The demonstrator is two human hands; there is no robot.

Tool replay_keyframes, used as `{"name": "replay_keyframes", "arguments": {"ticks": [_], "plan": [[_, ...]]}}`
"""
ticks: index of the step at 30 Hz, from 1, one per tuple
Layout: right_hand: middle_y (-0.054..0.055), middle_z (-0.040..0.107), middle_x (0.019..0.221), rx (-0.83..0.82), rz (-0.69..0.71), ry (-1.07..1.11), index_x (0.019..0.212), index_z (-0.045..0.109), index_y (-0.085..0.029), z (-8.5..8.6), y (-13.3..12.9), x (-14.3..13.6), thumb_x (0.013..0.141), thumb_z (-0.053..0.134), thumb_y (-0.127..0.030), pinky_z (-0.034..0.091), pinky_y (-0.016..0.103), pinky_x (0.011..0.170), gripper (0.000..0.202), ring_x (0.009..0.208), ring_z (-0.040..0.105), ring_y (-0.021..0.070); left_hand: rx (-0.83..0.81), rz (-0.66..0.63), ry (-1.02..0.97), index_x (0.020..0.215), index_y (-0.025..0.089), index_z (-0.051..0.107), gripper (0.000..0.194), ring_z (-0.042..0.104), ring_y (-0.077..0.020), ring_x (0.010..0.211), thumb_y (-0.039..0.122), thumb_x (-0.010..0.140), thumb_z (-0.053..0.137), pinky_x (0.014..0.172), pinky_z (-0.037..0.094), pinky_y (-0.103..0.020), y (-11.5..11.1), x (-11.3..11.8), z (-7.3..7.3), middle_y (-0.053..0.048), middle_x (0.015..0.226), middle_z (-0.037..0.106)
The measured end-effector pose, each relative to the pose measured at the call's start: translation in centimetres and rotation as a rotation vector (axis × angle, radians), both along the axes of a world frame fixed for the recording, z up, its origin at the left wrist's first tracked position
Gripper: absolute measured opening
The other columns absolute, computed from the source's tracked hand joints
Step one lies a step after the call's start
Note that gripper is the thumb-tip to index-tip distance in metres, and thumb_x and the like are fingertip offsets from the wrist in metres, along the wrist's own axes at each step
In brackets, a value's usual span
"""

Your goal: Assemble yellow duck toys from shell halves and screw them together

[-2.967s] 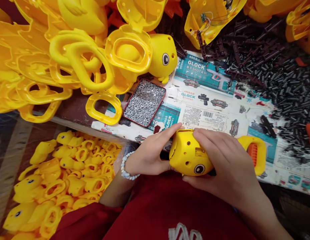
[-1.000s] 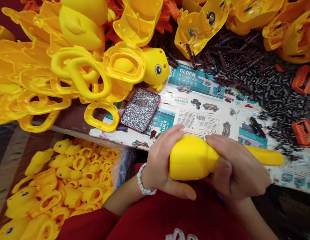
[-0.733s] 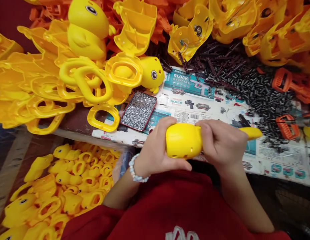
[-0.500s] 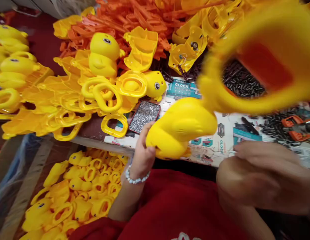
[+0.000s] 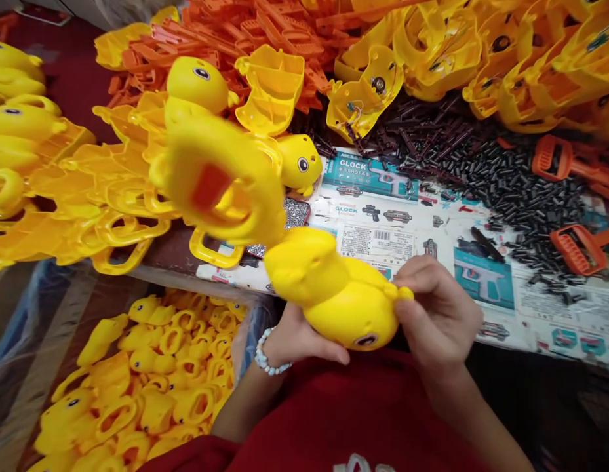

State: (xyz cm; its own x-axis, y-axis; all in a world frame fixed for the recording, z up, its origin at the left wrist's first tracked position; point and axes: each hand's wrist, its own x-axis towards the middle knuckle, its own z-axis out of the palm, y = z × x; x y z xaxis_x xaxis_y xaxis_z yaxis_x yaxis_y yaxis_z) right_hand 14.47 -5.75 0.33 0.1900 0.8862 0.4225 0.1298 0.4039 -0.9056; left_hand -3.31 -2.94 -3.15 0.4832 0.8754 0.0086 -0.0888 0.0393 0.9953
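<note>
A yellow duck-shaped toy is held above the front edge of the table, its head toward the right and an eye facing down toward me. My left hand grips it from below, thumb along its side. Fingers of my right hand pinch the small beak-like knob at its right end. From the toy's other end, a blurred yellow ring-shaped handle with an orange part inside sticks up to the left, over the piled yellow parts.
Yellow shells and orange parts are heaped at the back. Small black pieces lie on the right, beside orange handles. A tray of metal screws is partly hidden. Below left, a bin holds several yellow toys.
The held toy has been turned over, its handle swinging from upper right to upper left. My right hand has moved left and now pinches the knob.
</note>
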Motion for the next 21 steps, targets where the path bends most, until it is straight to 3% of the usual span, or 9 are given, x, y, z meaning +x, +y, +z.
{"name": "replay_keyframes", "arguments": {"ticks": [5, 12, 16, 19, 21], "plan": [[0.001, 0.041, 0.071, -0.117, -0.076, 0.135, 0.072, 0.045, -0.010, -2.3, 1.1, -0.1, 0.093, 0.056, -0.021, 0.031, 0.018, 0.055, 0.026, 0.062, 0.039, 0.0074, -0.274, 0.095, -0.131, 0.107, 0.014, 0.057, 0.072, 0.070, -0.0286, 0.091, 0.050, 0.052, 0.085, 0.078, 0.059, -0.039, -0.7, 1.4, 0.5, -0.015, 0.102, 0.071], [0.001, 0.040, 0.073, -0.094, -0.091, 0.138, 0.076, 0.043, -0.011, -3.3, 1.1, -0.3, 0.095, 0.052, -0.023, 0.032, 0.017, 0.055, 0.024, 0.064, 0.039, 0.0079, -0.331, 0.142, -0.051, 0.109, 0.013, 0.054, 0.072, 0.068, -0.0292, 0.094, 0.046, 0.053, 0.086, 0.080, 0.058, -0.040, -1.0, 1.3, 0.4, -0.015, 0.105, 0.069], [0.004, 0.047, 0.082, -0.003, -0.028, 0.038, 0.086, 0.054, -0.012, -2.8, 0.4, 1.1, 0.092, 0.054, -0.020, 0.037, 0.021, 0.065, 0.010, 0.076, 0.046, 0.0119, -0.139, 0.058, -0.138, 0.116, 0.018, 0.054, 0.075, 0.065, -0.0313, 0.105, 0.056, 0.057, 0.081, 0.088, 0.055, -0.044, -0.1, 0.6, 0.2, -0.014, 0.114, 0.066], [0.006, 0.051, 0.089, -0.002, 0.106, -0.162, 0.095, 0.058, -0.012, -1.4, 0.2, 2.0, 0.089, 0.058, -0.016, 0.040, 0.025, 0.071, 0.007, 0.083, 0.050, 0.0148, 0.196, 0.201, -0.206, 0.127, 0.029, 0.046, 0.083, 0.062, -0.0294, 0.111, 0.070, 0.060, 0.071, 0.095, 0.052, -0.047, 0.9, 0.3, 0.3, -0.008, 0.117, 0.064], [0.008, 0.052, 0.092, 0.033, -0.001, -0.192, 0.097, 0.059, -0.012, 0.0, 0.3, 1.3, 0.090, 0.058, -0.020, 0.040, 0.029, 0.076, 0.011, 0.088, 0.050, 0.0172, 0.362, 0.292, -0.140, 0.130, 0.033, 0.042, 0.082, 0.061, -0.0289, 0.112, 0.066, 0.062, 0.072, 0.101, 0.049, -0.048, 1.1, 0.5, 0.4, -0.006, 0.116, 0.064]]}}
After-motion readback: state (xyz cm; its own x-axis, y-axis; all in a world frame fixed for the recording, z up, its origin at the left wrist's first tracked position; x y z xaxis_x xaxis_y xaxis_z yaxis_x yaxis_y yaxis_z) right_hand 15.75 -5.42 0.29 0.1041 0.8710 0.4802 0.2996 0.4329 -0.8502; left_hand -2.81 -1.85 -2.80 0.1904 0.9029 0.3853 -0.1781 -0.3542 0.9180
